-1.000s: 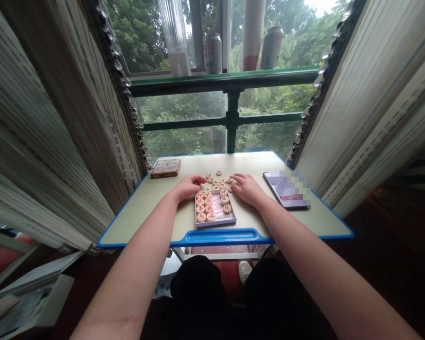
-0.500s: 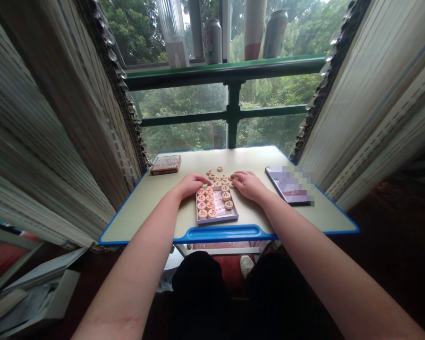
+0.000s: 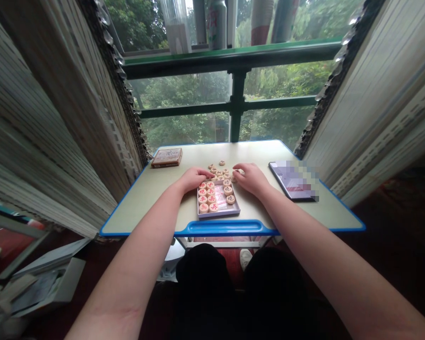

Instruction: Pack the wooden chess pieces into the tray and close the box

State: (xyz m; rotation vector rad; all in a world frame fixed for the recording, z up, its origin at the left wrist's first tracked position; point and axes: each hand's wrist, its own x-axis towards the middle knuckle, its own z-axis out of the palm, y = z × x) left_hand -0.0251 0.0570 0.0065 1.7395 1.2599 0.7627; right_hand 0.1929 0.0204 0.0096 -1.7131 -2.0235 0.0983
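A shallow box (image 3: 238,212) stands near the table's front edge. Red-marked xiangqi pieces (image 3: 203,200) fill two columns on its left side, and dark-marked xiangqi pieces (image 3: 230,199) form a column on its right. Behind it, several loose xiangqi pieces (image 3: 219,173) lie in a cluster. My left hand (image 3: 194,177) rests at the box's far left corner, fingers stretched toward the cluster, the fingertips near its pieces. At the cluster's right side, my right hand (image 3: 251,177) has its fingers bent round a xiangqi piece, which is partly hidden.
A brown flat box (image 3: 167,157) lies at the table's back left. To the right is a tablet (image 3: 292,182), partly blurred out. The table (image 3: 145,208) has a blue rim and a front groove (image 3: 225,226). Cans and cups stand on the window ledge (image 3: 212,60).
The view has tilted down slightly, shifting the scene. My right hand's fingers have lifted and spread a little around a piece. My left hand stays by the box's far left corner.
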